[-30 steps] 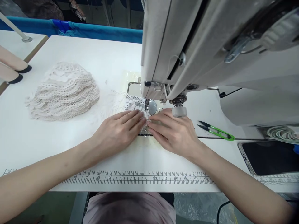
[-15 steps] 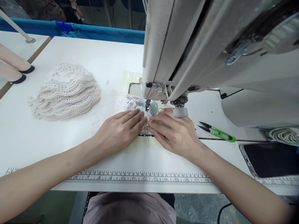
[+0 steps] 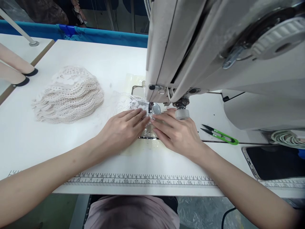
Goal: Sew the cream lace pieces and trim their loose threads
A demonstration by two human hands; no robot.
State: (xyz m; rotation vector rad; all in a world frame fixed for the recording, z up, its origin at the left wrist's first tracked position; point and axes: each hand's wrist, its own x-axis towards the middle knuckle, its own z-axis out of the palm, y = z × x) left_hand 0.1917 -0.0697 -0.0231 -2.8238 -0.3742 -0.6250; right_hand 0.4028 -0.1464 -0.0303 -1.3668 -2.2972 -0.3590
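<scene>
A strip of white lace trim (image 3: 121, 98) lies under the presser foot (image 3: 150, 107) of the sewing machine (image 3: 176, 47), trailing off to the left. My left hand (image 3: 127, 125) presses its closed fingers down on the lace just left of the foot. On the near right side, my right hand (image 3: 177, 132) has its fingertips closed at the lace edge, close to my left fingertips. The lace under both hands is mostly hidden. Part of the metal needle plate (image 3: 148, 132) shows between them.
A heap of white lace pieces (image 3: 71, 93) lies on the left of the white table (image 3: 95, 57). Green thread snips (image 3: 220, 136), a phone (image 3: 276, 162) and a coil of cord (image 3: 289, 138) lie to the right. A printed ruler (image 3: 143, 181) runs along the front edge.
Both hands have shifted very slightly forward at the presser foot, with the lace between them. The whole view has also moved a little. The handwheel-like knob shows more fully at upper right.
</scene>
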